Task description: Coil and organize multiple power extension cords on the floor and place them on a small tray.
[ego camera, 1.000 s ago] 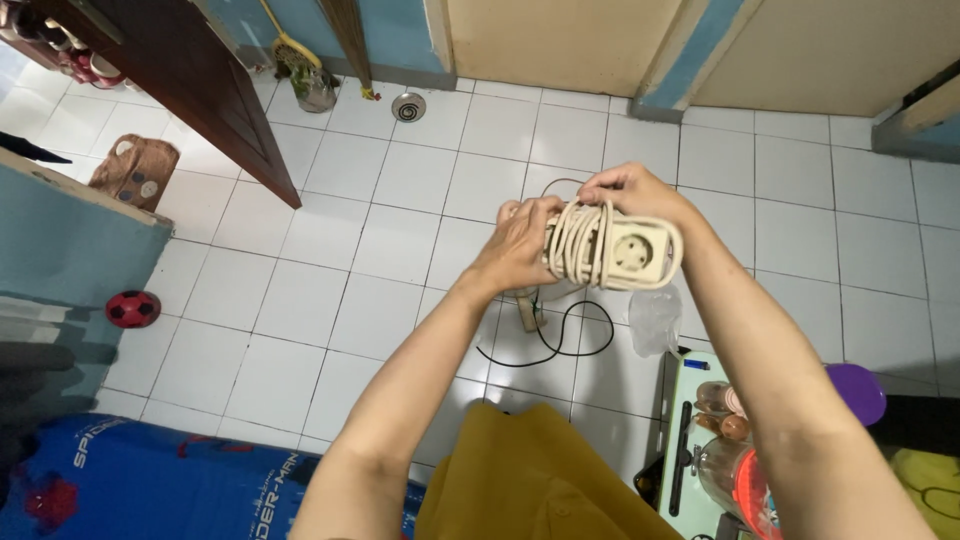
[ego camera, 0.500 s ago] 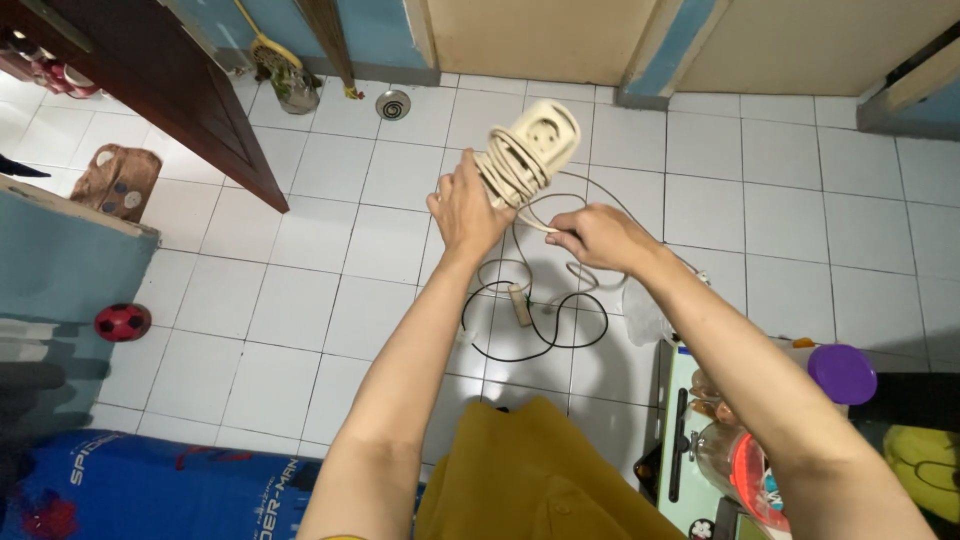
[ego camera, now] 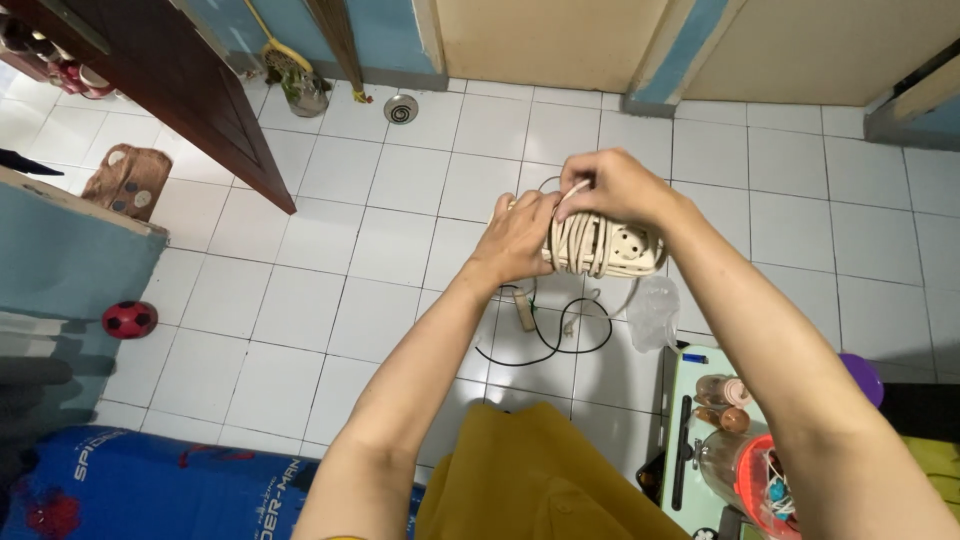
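Your left hand (ego camera: 520,235) grips the left end of a cream extension socket block (ego camera: 625,248), fingers curled around it and over the cord wrapped there. Your right hand (ego camera: 612,185) sits just above the block, pinching a strand of the cream cord (ego camera: 578,243) between thumb and fingers and holding it over the top of the coil. The cord lies in several turns around the block's middle, leaving the round socket face showing towards the right end. You hold the block roughly level, in the air above the white tiled floor (ego camera: 400,250).

Below your hands, a loose length of the cord hangs down towards the floor, where a black cable (ego camera: 560,345) loops beside a second small socket strip (ego camera: 524,310). A clear plastic bag (ego camera: 655,312) lies just right of that loop. Further right, a pale green tray (ego camera: 685,400) holds jars and a red-lidded container (ego camera: 765,485). To the left, well apart, a red and black ball (ego camera: 130,319) rests against a blue surface, and a floor drain (ego camera: 401,109) sits near the far wall.
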